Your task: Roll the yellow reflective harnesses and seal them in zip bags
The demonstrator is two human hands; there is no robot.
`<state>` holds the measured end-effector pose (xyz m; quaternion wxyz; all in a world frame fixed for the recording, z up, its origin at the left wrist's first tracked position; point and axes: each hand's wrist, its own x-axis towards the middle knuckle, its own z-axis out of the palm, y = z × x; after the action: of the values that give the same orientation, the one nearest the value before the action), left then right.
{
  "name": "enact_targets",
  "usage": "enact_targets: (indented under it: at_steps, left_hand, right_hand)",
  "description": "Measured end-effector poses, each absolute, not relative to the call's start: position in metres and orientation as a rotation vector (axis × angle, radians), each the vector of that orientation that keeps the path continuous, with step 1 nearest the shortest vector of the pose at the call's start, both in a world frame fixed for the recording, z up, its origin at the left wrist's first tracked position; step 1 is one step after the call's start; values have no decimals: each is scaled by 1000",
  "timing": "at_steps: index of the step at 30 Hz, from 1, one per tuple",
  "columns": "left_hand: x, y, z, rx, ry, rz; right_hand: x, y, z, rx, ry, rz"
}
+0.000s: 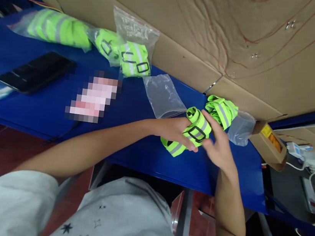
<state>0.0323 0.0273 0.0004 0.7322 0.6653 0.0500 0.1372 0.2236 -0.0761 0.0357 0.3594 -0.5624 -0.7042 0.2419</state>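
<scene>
Pale shirt cloth printed with small stars lies closest, below the strap roll, the landmark for all that follows. Judging by how things lie, the work is partway along: the strap roll, bright green with a grey stripe and a black buckle, is mostly wound up, yet a loose loop hangs out at its lower left, above the blue table, and no bag covers it.

On the roll's left side, the left hand has closed its grip around it, fingers passing beneath the buckle. On its right side, the right hand is spread, forefinger and thumb well apart along the edge; how firmly it presses, I cannot tell.

Just beyond the roll to the right sits a second roll, compact but unbagged, with a seemingly empty bag beside it. Farther right stands a cardboard box. Left of the roll and a little beyond lies another flat, empty bag.

Farther left, near the cardboard panel, green bundles rest in clear bags and look finished; the two unbagged rolls appear to be what is left.
</scene>
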Motion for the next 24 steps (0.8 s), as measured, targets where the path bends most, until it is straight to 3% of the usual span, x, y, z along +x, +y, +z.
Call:
enact_targets:
  at_steps: [6, 12, 17, 24]
  left_hand:
    - [29, 25, 7, 1361, 133, 248]
    - [33, 19, 5, 1054, 151, 190]
    - [40, 17, -9, 1222, 219, 98]
    - [44, 19, -13, 1510, 108, 98]
  right_hand:
    - [207, -73, 24, -1577, -1613, 639]
    - [210, -69, 19, -1592, -1447, 400]
    - [220, -68, 25, -1500, -1294, 284]
    - [221, -63, 23, -1468, -1009, 951]
